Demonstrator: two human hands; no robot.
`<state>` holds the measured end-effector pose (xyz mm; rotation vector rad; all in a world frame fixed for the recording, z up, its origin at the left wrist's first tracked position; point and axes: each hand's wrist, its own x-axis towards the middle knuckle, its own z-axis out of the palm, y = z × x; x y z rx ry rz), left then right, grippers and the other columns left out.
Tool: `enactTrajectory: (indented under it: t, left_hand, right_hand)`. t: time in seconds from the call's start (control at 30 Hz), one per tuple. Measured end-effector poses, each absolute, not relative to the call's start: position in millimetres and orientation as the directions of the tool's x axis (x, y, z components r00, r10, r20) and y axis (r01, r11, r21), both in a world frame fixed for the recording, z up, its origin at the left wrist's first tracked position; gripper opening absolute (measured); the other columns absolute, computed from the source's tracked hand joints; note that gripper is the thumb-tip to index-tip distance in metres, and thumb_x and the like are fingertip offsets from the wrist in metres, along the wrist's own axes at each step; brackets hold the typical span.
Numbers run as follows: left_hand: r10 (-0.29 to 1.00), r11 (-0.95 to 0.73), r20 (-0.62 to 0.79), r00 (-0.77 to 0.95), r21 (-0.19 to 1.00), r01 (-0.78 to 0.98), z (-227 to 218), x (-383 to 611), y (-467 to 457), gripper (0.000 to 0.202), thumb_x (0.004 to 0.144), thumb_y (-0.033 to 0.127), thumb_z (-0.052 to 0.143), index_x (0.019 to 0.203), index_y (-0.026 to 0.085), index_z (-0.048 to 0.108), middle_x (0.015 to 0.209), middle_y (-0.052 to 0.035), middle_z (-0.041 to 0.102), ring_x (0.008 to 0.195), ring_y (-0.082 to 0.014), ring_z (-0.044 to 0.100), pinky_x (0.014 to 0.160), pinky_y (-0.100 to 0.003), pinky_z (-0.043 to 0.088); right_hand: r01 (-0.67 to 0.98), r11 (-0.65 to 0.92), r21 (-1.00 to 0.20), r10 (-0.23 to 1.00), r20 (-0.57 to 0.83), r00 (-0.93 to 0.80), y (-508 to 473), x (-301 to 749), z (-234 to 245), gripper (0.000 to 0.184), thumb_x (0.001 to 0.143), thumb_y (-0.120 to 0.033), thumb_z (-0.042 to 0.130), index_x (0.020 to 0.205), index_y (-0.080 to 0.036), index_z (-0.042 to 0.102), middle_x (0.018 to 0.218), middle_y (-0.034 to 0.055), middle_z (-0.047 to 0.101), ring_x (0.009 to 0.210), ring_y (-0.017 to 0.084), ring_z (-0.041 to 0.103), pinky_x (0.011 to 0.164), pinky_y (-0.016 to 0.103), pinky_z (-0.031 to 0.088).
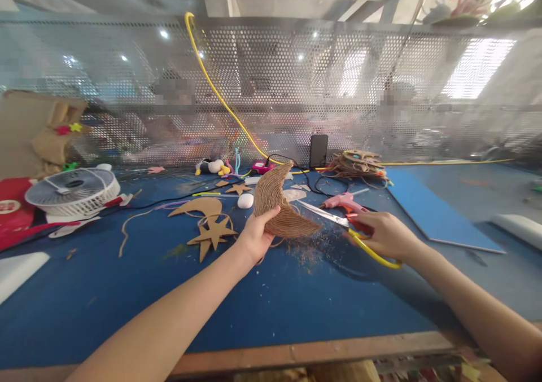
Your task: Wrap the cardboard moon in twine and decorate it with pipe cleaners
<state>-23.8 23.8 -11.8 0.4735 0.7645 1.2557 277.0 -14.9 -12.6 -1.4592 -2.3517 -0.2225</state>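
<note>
A crescent moon wound with brown twine [282,215] is held up over the table by my left hand [258,235], thumb across its front. To the right, my right hand [383,235] grips scissors [326,214] with red and yellow handles. Their blades point left toward the crescent's inner curve; I cannot tell whether they touch it. Below the blades, fine brown fibre scraps [309,251] lie scattered on the blue table. Behind the scissors rests a pink glue gun [345,201]. Left of my left hand are cardboard stars [214,232] and a plain cardboard crescent [201,206].
A white fan [74,193] lies at the left beside a red bag [14,207]. At the back stand a black phone [318,150] and a pile of twine-wrapped pieces [358,165]. A blue board [442,210] lies right. A perforated metal screen [271,88] closes off the far edge.
</note>
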Motion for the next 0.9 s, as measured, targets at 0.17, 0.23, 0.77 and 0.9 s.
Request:
enactTrajectory:
  t: [0.17, 0.23, 0.77, 0.9]
  left_hand:
    - [0.964, 0.262, -0.222, 0.145, 0.707, -0.657, -10.7, -26.1, 24.5, 0.02, 0.075, 0.005, 0.071, 0.094, 0.011, 0.072, 0.087, -0.0073, 0.077, 0.075, -0.0169, 0.072, 0.068, -0.025, 0.058]
    - [0.968, 0.25, -0.198, 0.153, 0.724, -0.643, -11.5, -25.8, 24.0, 0.023, 0.074, 0.006, 0.072, 0.096, 0.012, 0.072, 0.089, -0.0075, 0.077, 0.077, -0.0176, 0.072, 0.07, -0.026, 0.058]
    - [0.959, 0.282, -0.215, 0.185, 0.676, -0.681, -14.4, -23.5, 21.3, 0.021, 0.072, 0.003, 0.073, 0.092, 0.011, 0.073, 0.088, -0.0068, 0.077, 0.077, -0.0167, 0.072, 0.069, -0.026, 0.057]
    - [0.943, 0.333, -0.252, 0.219, 0.678, -0.655, -12.9, -23.7, 19.6, 0.02, 0.074, 0.005, 0.072, 0.092, 0.011, 0.072, 0.086, -0.007, 0.077, 0.074, -0.0177, 0.071, 0.066, -0.027, 0.057]
  right_hand:
    - [0.855, 0.513, -0.079, 0.83, 0.301, -0.47, -13.2, 286.8, -15.2, 0.035, 0.088, -0.051, 0.057, 0.069, -0.022, 0.063, 0.059, 0.0027, 0.06, 0.052, 0.015, 0.049, 0.053, 0.027, 0.035]
    - [0.84, 0.53, -0.114, 0.827, 0.291, -0.481, -15.3, 287.2, -14.9, 0.038, 0.087, -0.051, 0.058, 0.063, -0.022, 0.057, 0.054, 0.0006, 0.054, 0.049, 0.013, 0.042, 0.051, 0.027, 0.032]
    - [0.865, 0.484, -0.129, 0.855, 0.279, -0.437, -15.8, 281.8, -25.4, 0.041, 0.085, -0.053, 0.059, 0.061, -0.022, 0.047, 0.054, -0.0008, 0.051, 0.05, 0.014, 0.041, 0.053, 0.029, 0.031]
    - [0.859, 0.499, -0.117, 0.841, 0.304, -0.447, -16.2, 280.5, -27.8, 0.04, 0.086, -0.052, 0.059, 0.062, -0.022, 0.048, 0.056, -0.0002, 0.053, 0.051, 0.013, 0.042, 0.054, 0.028, 0.031]
